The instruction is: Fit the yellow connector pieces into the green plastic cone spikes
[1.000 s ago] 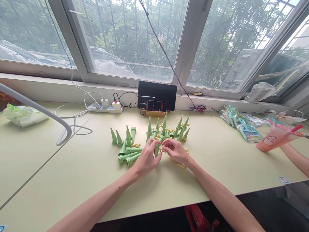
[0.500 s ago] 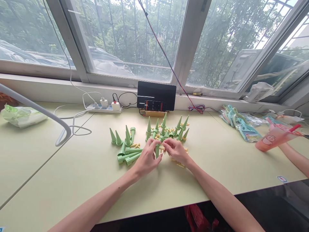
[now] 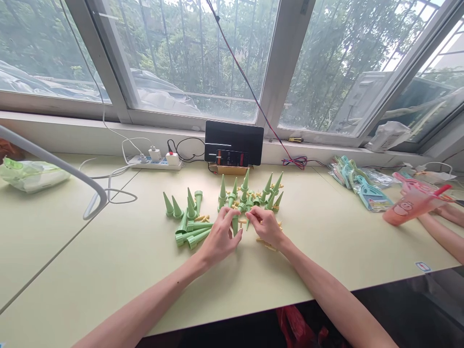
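Left hand [image 3: 222,233]: centre of the frame, fingers curled around a green spike [image 3: 235,225], grasping it.
Right hand [image 3: 267,227]: just right of it, thumb and forefinger pinched together near a yellow T-piece [image 3: 242,222]; whether they grip anything, I cannot tell.
Green spike: between the hands, smooth, light green, its upper end hidden by the fingers.
Yellow T-piece: small and pale, beside the spike's right edge; whether joined, I cannot tell.
Upright spikes [image 3: 245,181]: behind the hands, slim cones, points up, collars low down.
Lying spikes [image 3: 199,238]: left of centre on the desk [image 3: 308,203], ribbed caps at their wide ends.
Phone [image 3: 232,158]: upper centre, digits turned sideways, too small to read surely.
Cup [image 3: 400,211]: right side, pinkish, cartoon print.
Sticker [image 3: 423,267]: lower right, blue border, red mark, wording illegible.
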Tool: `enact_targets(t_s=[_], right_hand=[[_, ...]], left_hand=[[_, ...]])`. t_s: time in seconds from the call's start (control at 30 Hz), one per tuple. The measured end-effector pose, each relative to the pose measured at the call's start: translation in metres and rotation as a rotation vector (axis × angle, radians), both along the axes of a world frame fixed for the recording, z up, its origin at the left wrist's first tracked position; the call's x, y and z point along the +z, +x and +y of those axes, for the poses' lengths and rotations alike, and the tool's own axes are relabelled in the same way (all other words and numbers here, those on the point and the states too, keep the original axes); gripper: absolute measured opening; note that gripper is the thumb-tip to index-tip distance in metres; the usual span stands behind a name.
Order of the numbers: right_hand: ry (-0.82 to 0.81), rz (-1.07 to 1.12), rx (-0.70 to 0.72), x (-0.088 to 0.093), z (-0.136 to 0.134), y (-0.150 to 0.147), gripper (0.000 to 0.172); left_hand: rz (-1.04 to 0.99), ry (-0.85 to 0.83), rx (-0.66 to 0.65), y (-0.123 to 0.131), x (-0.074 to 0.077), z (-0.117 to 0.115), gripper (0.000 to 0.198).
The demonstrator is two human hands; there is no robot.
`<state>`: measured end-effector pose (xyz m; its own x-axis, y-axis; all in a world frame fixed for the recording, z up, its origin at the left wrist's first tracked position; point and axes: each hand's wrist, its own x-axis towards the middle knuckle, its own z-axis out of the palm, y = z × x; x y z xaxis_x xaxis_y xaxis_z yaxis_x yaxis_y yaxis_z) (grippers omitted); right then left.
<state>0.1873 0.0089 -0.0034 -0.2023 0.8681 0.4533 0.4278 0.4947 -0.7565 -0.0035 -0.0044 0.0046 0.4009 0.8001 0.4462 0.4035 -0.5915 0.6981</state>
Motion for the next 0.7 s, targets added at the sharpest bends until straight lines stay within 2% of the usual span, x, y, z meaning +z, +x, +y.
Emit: enact_targets(t_s=[0.17, 0.33, 0.43, 0.7], right_hand=[[0.049, -0.043, -0.034, 0.0008, 0.0001, 0.0021, 0.047], [0.075, -0.072, -0.044, -0.0009, 0.0027, 0.0033, 0.055], [0.076, -0.054, -0.056, -0.0024, 0.0042, 0.0029, 0.058], [0.024, 0.034, -0.055, 0.002, 0.0024, 0.0014, 0.056]], left_hand=[[-0.005, -0.001, -0.023, -0.0005, 0.0022, -0.002, 0.032], [-0.008, 0.03, -0.02, -0.0001, 0.0049, -0.0042, 0.019], [-0.026, 0.02, -0.025, 0.0002, 0.0051, -0.004, 0.018], [0.004, 0.012, -0.001, -0.0024, 0.0006, 0.0007, 0.042]])
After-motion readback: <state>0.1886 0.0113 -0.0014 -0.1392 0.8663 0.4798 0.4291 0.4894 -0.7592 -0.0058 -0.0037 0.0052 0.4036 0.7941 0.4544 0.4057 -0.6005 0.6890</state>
